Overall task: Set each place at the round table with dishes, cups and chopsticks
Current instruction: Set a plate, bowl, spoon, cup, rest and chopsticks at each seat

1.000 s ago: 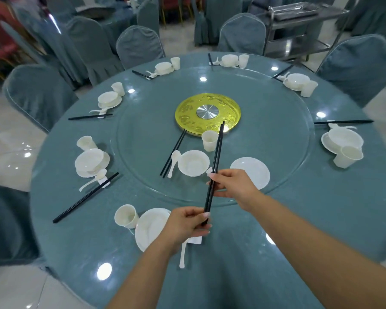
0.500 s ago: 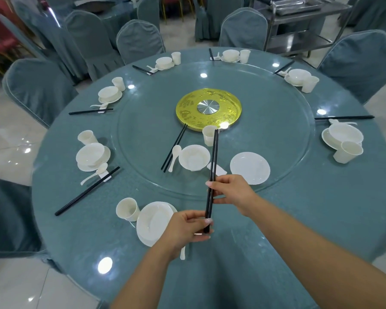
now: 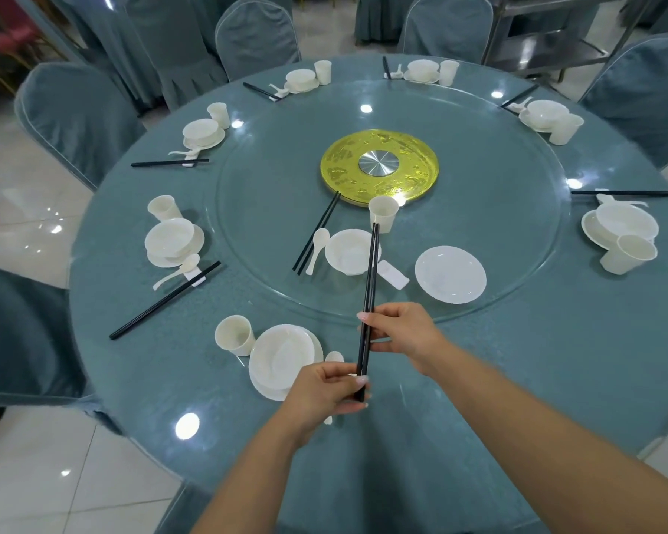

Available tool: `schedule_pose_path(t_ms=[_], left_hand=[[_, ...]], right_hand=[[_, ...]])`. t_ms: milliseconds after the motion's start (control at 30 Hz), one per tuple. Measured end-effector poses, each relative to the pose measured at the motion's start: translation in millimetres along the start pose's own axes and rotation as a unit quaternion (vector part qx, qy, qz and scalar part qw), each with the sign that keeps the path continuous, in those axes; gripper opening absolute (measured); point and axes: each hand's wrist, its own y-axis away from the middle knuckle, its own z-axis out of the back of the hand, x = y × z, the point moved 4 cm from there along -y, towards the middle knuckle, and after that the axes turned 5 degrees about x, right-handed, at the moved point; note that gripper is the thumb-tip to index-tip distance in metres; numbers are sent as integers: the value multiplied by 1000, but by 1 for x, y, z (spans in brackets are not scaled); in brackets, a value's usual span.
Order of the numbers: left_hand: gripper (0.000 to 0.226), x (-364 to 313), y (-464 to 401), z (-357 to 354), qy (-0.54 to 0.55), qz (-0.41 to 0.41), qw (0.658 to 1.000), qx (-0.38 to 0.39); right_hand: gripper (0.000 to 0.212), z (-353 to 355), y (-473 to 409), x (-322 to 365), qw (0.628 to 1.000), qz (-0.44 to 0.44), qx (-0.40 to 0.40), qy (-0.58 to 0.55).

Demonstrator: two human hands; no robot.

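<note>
Two hands hold one pair of black chopsticks [image 3: 368, 298] near the middle of the frame. The left hand [image 3: 326, 387] pinches the near end, with fingers and thumb curled round the sticks. The right hand [image 3: 400, 331] pinches them a bit higher up. The sticks point up the frame, and their far tips sit over a white bowl [image 3: 350, 251] on the glass turntable [image 3: 498, 210].

Beside that bowl lie a white spoon [image 3: 316, 248], a second pair of chopsticks [image 3: 317, 233], a cup [image 3: 382, 213], a flat plate [image 3: 450, 274] and a small white rest [image 3: 393, 274].

At lower left of the hands, on the round table [image 3: 556, 360], sit a plate set [image 3: 284, 360] and a cup [image 3: 234, 335]. Something white pokes out under the left hand, maybe a spoon.
</note>
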Motion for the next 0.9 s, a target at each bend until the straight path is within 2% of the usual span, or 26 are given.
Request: schedule_pose_path(t_ms=[433,600,900], left_hand=[[14,9,6,20,22,-1,1000,-11],[10,11,6,27,28,2,999,-21],[12,18,7,36,37,13,999,-25]], right_hand=[[17,-21,-5,-5,1000,-29,11,2],[25,-27,-8,-7,999,-38,24,-6],[21,-32,-10,-15,999,-46,28,2]])
